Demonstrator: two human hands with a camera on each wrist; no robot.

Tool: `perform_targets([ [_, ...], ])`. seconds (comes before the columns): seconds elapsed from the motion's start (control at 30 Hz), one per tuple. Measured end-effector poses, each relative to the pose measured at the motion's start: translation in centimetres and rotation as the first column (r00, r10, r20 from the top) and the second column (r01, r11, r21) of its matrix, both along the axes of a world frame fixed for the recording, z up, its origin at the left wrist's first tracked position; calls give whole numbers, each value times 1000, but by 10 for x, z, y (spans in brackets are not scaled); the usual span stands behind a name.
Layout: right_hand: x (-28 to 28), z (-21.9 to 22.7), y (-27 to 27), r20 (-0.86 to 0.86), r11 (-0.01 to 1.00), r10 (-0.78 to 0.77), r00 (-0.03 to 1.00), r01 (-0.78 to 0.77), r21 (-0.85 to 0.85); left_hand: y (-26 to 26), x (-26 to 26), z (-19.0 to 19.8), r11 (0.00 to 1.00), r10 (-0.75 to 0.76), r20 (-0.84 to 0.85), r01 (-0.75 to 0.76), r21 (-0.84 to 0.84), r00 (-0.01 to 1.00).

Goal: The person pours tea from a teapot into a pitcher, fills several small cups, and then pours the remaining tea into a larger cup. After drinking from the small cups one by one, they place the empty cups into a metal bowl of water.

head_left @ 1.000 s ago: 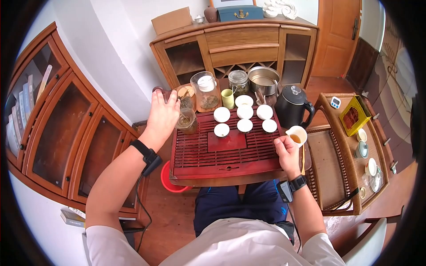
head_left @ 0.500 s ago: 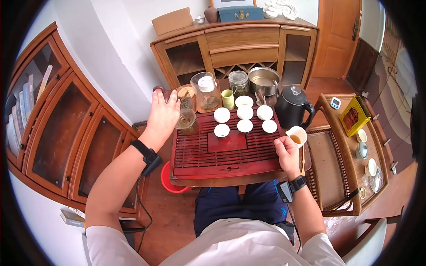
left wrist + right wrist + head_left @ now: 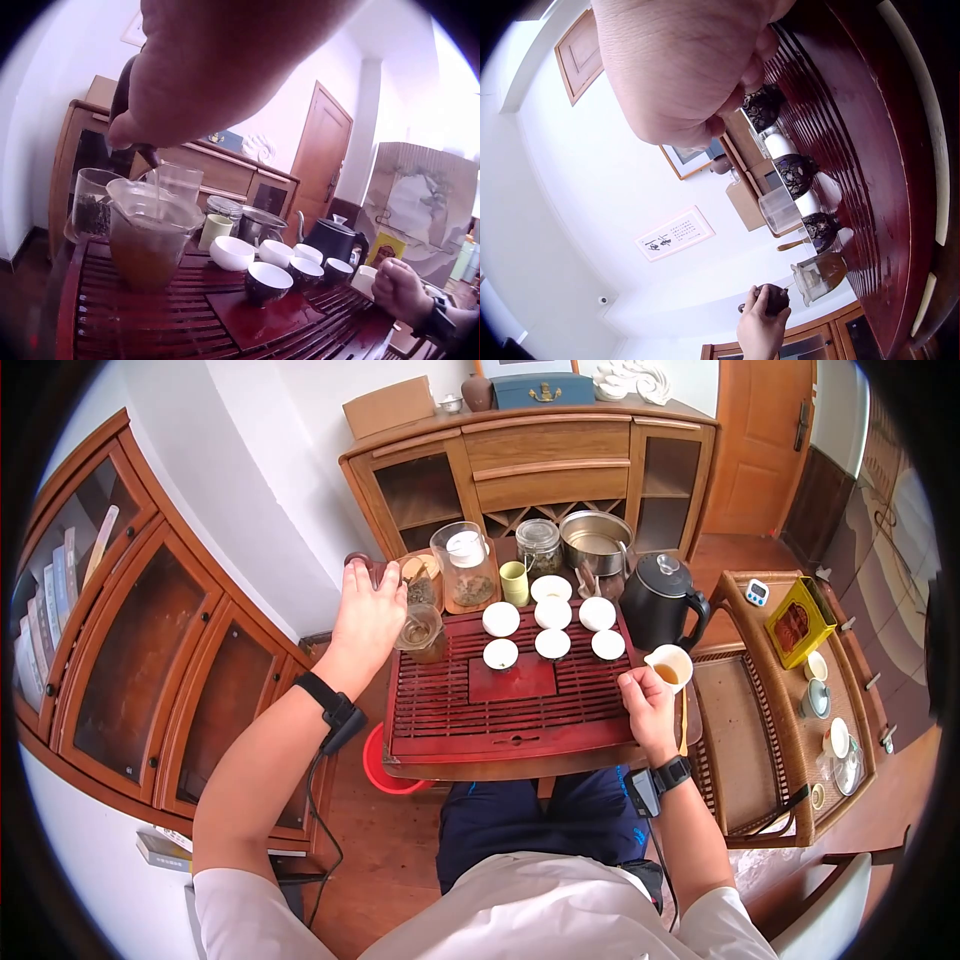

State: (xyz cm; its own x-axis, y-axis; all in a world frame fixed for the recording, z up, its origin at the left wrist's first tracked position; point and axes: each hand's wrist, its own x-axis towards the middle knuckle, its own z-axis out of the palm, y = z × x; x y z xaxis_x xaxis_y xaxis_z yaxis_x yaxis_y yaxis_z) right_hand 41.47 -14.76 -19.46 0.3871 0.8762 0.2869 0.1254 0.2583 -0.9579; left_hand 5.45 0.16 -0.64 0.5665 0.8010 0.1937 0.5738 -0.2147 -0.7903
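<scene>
My left hand (image 3: 367,615) holds a small dark teapot (image 3: 362,565); the right wrist view shows this teapot (image 3: 772,298) tilted above a glass pitcher (image 3: 821,276). From its spout, in the left wrist view, a thin stream falls into the glass pitcher (image 3: 146,251), which holds amber liquid. My right hand (image 3: 648,710) rests with curled fingers at the right edge of the red slatted tray (image 3: 440,720). Just beyond it is a white pitcher (image 3: 668,667) with some tea inside; no grip on it shows. Several small cups (image 3: 552,644), white inside, stand on the tray.
Behind the tray are a tall glass vessel (image 3: 466,575), a green cup (image 3: 514,584), a lidded jar (image 3: 538,547) and a steel pot (image 3: 594,540). A black kettle (image 3: 655,605) stands at the back right, beside a wicker-edged cart (image 3: 735,740). A red basin (image 3: 385,765) sits below left.
</scene>
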Motion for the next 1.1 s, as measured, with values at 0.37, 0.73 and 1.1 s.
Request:
perform_targets([
  [0.37,-1,5,-3,-21,1000,0,1000,0,-11,1,-5,-3,999,-35,24,35,4,999],
  [0.73,0,0,0,4,1000,-19,1000,19,3,-2,-3,0,999,-37,49,37,5,998],
  [1.1,-2,7,-3,0,1000,-3,1000,3,0,3,-6,-1,1000,-23,28,23,14,999],
])
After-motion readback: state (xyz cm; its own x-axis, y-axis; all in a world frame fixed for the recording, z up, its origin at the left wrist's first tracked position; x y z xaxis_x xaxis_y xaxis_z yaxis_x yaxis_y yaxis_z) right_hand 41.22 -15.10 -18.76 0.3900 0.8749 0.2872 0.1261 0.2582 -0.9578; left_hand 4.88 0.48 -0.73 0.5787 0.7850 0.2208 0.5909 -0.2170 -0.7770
